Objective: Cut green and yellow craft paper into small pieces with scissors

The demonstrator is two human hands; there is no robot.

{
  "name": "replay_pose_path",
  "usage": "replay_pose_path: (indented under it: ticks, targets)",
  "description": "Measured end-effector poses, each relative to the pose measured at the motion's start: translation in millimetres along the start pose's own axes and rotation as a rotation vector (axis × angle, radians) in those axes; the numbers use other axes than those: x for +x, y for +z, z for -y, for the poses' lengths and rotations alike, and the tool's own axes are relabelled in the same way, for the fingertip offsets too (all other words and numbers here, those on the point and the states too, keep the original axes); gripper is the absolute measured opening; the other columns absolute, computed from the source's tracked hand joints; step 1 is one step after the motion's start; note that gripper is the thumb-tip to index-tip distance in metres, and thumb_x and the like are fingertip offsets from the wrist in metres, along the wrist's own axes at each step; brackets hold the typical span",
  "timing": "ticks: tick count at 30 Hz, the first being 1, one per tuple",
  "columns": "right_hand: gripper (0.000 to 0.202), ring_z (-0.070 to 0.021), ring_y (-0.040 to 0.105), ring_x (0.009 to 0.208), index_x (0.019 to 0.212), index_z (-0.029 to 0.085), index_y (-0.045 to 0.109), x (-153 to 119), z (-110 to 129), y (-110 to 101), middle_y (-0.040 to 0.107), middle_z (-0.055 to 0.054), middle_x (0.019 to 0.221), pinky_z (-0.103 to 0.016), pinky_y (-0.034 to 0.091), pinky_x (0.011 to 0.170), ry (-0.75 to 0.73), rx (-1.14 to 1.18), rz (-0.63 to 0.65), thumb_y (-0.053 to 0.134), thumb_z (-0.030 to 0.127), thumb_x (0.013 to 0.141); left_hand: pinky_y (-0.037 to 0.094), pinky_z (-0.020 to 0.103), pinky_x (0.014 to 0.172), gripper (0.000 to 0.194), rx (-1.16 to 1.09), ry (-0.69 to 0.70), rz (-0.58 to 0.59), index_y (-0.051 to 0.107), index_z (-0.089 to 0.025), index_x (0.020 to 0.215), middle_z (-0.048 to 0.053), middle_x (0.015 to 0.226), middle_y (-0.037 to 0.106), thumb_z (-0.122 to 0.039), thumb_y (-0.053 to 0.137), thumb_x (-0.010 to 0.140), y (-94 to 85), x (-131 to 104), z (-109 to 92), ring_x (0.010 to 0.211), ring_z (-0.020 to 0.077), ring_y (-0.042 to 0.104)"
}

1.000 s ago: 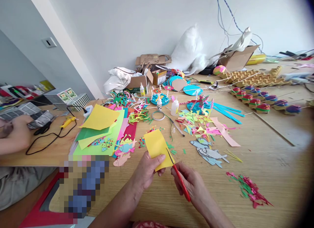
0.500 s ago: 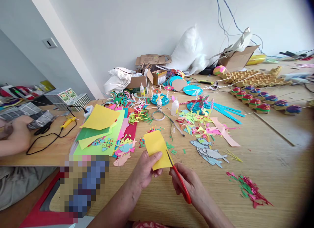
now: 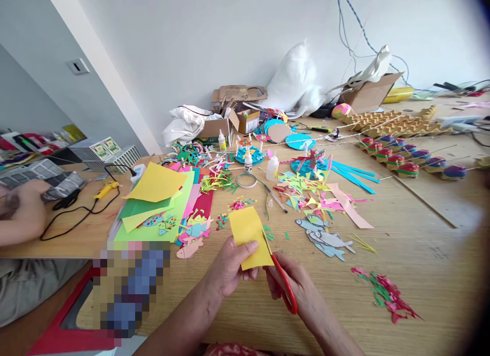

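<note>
A yellow piece of paper (image 3: pixel 247 233) is pinched in my left hand (image 3: pixel 233 266), thumb on top and fingers underneath. My right hand (image 3: pixel 294 282) is closed around red-handled scissors (image 3: pixel 285 282), whose blades lie at the paper's right edge. Just beyond the paper are small green paper bits (image 3: pixel 269 233) and a heap of colourful paper dots (image 3: pixel 240 204). Grey and blue paper fish (image 3: pixel 327 238) lie to the right, and pink and other coloured paper fish (image 3: pixel 192 238) to the left.
Stacked coloured sheets (image 3: pixel 155 182) lie at left, near a yellow glue gun (image 3: pixel 105 190). Glue bottles (image 3: pixel 272 168), a tape roll (image 3: pixel 246 180) and paper scraps (image 3: pixel 302 187) sit mid-table. Red and green shreds (image 3: pixel 386 294) lie right. Another person's arm (image 3: pixel 23 213) rests at far left.
The yellow paper and my left hand have shifted slightly right and down. The scissors remain at the paper's right edge, with my right hand nearly in the same place.
</note>
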State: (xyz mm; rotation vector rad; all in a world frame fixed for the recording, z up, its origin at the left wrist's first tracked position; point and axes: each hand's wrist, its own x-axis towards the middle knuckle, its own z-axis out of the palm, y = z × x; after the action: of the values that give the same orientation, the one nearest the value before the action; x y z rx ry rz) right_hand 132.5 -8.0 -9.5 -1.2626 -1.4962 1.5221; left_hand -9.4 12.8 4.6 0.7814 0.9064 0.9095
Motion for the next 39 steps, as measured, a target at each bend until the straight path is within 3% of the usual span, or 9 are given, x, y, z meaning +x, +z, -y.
replay_pose_path:
  ticks: [15, 18, 24, 39]
  targets:
    - [0.035, -0.0063, 0.035, 0.033, 0.064, 0.019, 0.045, 3, -16, 7, 0.038, 0.009, 0.04, -0.018, 0.028, 0.034, 0.052, 0.102, -0.062, 0.043, 0.052, 0.076, 0.023, 0.016, 0.035, 0.022, -0.009, -0.052, -0.046, 0.053, -0.015, 0.074, -0.003, 0.053, 0.053, -0.035, 0.059, 0.07, -1.8, 0, 3, 0.035, 0.0047, 0.043]
    - [0.034, -0.006, 0.036, 0.033, 0.065, 0.018, 0.046, 2, -18, 7, 0.039, 0.009, 0.041, -0.018, 0.027, 0.034, 0.053, 0.089, -0.073, 0.043, 0.051, 0.076, 0.029, 0.017, 0.038, 0.028, 0.004, -0.028, -0.044, 0.056, -0.014, 0.081, -0.001, 0.06, 0.056, -0.038, 0.061, 0.068, -4.6, 0, -1, 0.043, 0.0065, 0.047]
    - [0.032, -0.0058, 0.035, 0.034, 0.06, 0.019, 0.043, 1, -16, 8, 0.037, 0.009, 0.04, -0.018, 0.026, 0.036, 0.055, 0.064, -0.075, 0.044, 0.046, 0.077, 0.04, 0.021, 0.055, 0.027, 0.008, 0.06, -0.138, 0.06, -0.015, 0.083, -0.001, 0.059, 0.057, -0.038, 0.061, 0.069, -14.4, 8, -10, 0.055, 0.0106, 0.053]
    - [0.029, -0.0099, 0.043, 0.043, 0.061, 0.02, 0.043, -1, -5, 3, 0.045, 0.006, 0.044, -0.02, 0.032, 0.044, 0.026, -0.005, -0.024, 0.038, 0.041, 0.08, 0.043, 0.022, 0.054, 0.027, 0.036, 0.001, -0.124, 0.062, -0.016, 0.083, 0.002, 0.069, 0.064, -0.037, 0.064, 0.066, -10.1, 6, -6, 0.059, 0.0132, 0.058]
